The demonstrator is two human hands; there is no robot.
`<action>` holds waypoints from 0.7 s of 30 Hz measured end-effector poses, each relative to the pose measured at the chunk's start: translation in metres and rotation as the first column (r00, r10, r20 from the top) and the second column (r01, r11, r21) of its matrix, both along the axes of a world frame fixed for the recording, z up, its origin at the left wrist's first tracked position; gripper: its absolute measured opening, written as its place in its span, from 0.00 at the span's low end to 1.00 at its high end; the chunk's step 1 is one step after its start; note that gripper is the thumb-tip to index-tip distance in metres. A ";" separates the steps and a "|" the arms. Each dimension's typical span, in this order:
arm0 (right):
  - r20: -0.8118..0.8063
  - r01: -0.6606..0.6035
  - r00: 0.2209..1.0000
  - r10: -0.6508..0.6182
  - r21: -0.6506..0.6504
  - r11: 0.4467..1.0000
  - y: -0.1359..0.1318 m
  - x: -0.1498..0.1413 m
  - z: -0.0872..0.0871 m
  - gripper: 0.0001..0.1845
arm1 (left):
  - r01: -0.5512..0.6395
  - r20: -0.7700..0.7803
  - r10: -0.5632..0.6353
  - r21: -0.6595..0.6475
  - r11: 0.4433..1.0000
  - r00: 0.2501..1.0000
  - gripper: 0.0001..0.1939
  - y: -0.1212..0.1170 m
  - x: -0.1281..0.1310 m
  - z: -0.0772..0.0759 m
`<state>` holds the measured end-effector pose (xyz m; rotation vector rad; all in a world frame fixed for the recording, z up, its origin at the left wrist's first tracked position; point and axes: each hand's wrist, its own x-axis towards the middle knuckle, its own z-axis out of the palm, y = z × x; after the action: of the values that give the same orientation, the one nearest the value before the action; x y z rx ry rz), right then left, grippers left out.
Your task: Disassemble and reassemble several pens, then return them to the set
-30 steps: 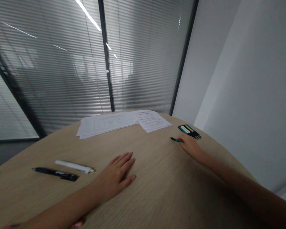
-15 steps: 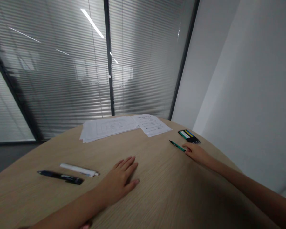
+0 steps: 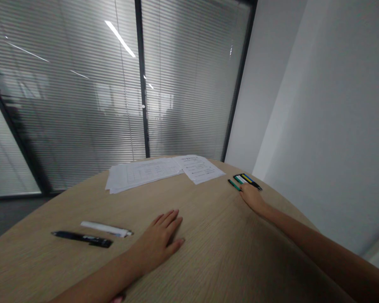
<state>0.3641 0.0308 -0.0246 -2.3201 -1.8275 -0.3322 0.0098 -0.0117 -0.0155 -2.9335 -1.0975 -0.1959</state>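
Resting right hand (image 3: 252,198) beside green pen (image 3: 234,185)

Count: 1 left hand (image 3: 156,242), 1 right hand (image 3: 252,198), 1 black pen (image 3: 82,239), 1 white pen (image 3: 106,229), 1 green pen (image 3: 234,184), 1 pen pack (image 3: 248,181), 2 paper stacks (image 3: 143,174).

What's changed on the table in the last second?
The right hand has slid forward, taking the green pen at its fingertips closer to the pen pack; I can't tell if it's gripped. The left hand stays flat, and the black pen, white pen and papers stay put.
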 end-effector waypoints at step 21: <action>-0.012 0.106 0.994 -0.106 -0.009 0.994 0.017 0.018 0.003 0.14 | -0.012 0.020 0.012 0.008 1.000 1.000 0.27 -0.002 -0.001 0.002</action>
<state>0.3816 0.0480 -0.0221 -2.4249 -1.7064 -0.3242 0.0092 -0.0138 -0.0137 -2.9236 -1.1137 -0.2293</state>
